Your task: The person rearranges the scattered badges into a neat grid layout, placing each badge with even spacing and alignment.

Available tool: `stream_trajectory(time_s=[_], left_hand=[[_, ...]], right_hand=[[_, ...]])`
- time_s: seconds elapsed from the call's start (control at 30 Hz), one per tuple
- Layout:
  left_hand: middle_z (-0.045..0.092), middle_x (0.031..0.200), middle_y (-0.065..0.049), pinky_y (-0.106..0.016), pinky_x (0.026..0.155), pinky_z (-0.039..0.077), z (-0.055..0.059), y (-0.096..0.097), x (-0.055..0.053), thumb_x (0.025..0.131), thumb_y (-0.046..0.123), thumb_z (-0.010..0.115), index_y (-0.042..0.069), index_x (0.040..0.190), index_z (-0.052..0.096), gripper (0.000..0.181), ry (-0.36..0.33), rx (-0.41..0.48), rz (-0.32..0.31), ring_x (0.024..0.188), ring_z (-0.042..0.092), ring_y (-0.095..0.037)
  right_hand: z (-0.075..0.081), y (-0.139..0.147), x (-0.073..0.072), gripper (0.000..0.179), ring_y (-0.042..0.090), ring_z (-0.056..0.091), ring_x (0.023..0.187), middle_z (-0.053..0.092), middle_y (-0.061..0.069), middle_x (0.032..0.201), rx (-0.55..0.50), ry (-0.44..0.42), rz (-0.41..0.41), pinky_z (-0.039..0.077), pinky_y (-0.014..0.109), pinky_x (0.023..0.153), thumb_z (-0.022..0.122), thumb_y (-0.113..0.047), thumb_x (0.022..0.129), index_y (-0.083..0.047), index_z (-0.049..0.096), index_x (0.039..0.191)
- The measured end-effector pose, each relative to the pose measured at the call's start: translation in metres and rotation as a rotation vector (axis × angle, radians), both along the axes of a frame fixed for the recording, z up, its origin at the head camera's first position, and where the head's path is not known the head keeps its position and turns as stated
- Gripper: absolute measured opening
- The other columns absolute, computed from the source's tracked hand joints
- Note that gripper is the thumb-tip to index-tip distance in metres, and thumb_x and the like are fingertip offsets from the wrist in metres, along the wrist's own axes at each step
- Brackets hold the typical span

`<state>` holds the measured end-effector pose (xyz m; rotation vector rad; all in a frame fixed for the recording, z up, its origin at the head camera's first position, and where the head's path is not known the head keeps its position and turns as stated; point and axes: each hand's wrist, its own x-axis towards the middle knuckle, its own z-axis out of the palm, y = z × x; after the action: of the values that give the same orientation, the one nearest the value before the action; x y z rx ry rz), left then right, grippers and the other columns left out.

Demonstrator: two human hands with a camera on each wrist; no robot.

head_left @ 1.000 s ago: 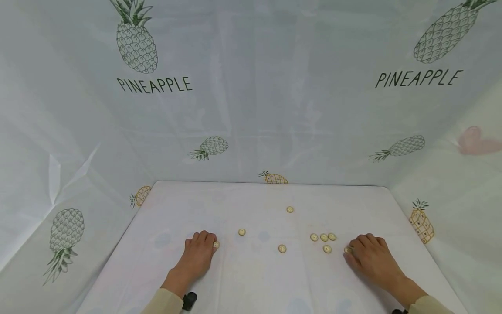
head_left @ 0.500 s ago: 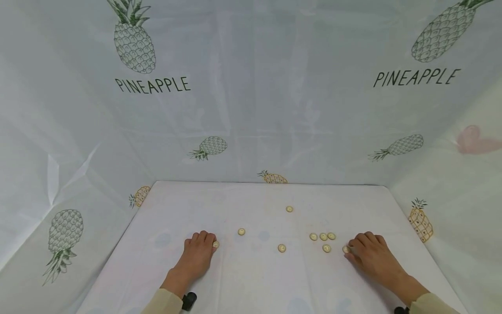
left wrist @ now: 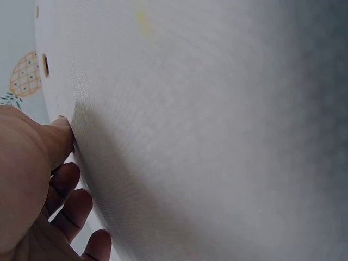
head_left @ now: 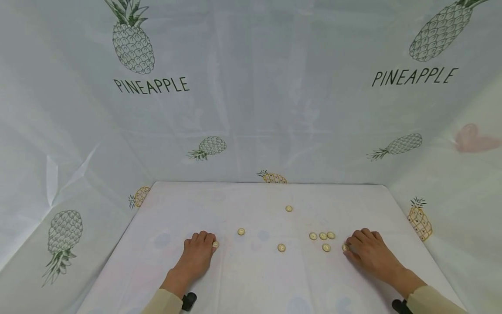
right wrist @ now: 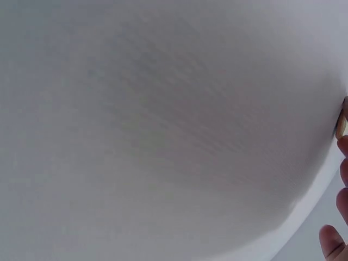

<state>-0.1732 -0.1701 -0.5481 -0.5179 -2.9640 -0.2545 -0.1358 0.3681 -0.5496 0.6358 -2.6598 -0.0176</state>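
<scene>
My left hand (head_left: 197,255) pinches a small round wooden disc (head_left: 215,244) at the left of the table. In the left wrist view, thumb and fingertips meet low against the cloth, and the other fingers curl loosely. On the other side, my right hand (head_left: 370,255) holds a similar disc (head_left: 345,247) between thumb and fingers. The right wrist view shows that disc (right wrist: 341,126) tilted edge-on at the fingertips, close over the cloth. Each disc is pale yellow, with a ring and a mark on its face; the marks are too small to read.
A row of three discs (head_left: 323,236) lies left of my right hand, with another disc (head_left: 326,247) just in front. Single discs lie at the middle (head_left: 281,247), farther back (head_left: 289,208) and left of centre (head_left: 241,231). White pineapple-print cloth (head_left: 251,109) walls the white table (head_left: 251,283).
My right hand has shifted slightly away from me, its disc moving a little left and back with it. My left hand stays in place. The head view has drifted slightly.
</scene>
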Motion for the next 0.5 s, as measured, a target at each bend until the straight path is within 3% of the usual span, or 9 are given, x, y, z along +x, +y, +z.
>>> stream_trajectory(time_s=[0.3,0.5], left_hand=[[0.057,0.108,-0.005,-0.050,0.084,0.045,-0.0005,-0.0001,-0.0010,0.101,0.020,0.072,0.012,0.113,0.060,0.019,-0.029,-0.012,0.010,0.096,0.050,-0.023],[0.057,0.109,-0.005,-0.050,0.085,0.045,-0.0016,-0.0002,-0.0009,0.102,0.021,0.072,0.012,0.114,0.060,0.019,-0.034,-0.010,0.014,0.096,0.050,-0.022]], right_hand=[[0.0032,-0.0005,-0.0027,0.024,0.017,0.053,0.090,0.063,-0.007,0.093,-0.007,-0.046,-0.019,0.045,0.046,0.080,0.092,-0.026,0.080,-0.020,0.074,0.093],[-0.0004,-0.0003,-0.0069,0.020,0.015,0.052,0.088,0.063,-0.007,0.091,-0.031,-0.018,0.009,0.046,0.045,0.079,0.090,-0.025,0.079,-0.021,0.073,0.089]])
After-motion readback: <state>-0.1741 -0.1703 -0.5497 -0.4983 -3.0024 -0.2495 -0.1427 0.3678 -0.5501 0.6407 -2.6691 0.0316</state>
